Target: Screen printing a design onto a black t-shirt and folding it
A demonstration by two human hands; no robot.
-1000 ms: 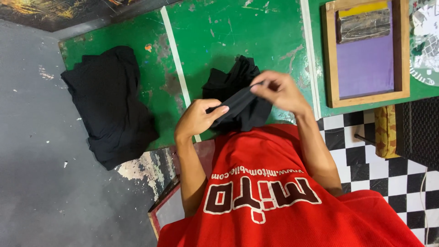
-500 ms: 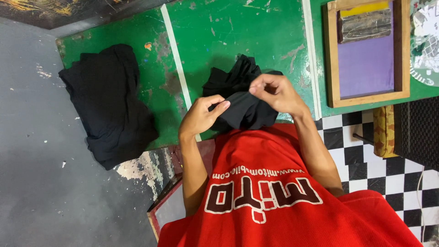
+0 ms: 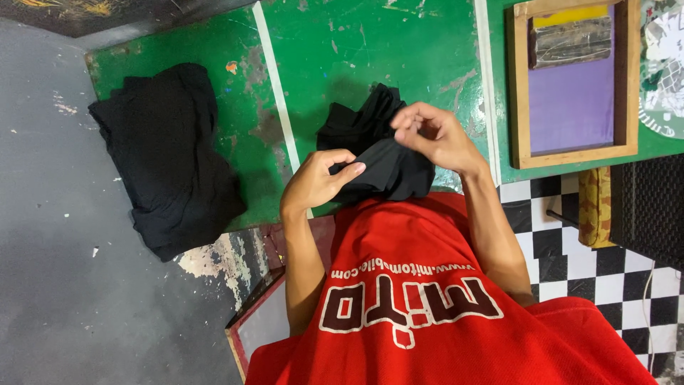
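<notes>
left hand (image 3: 317,182): fingers now flatter along the black cloth (image 3: 388,160), thumb up over its folded edge; a second ago they pinched it
right hand (image 3: 431,135): lifted and curled higher, fingertips bunched on the cloth's top edge
black cloth: band formerly stretched between the fingertips now slack, gathered under the right fingers
</notes>
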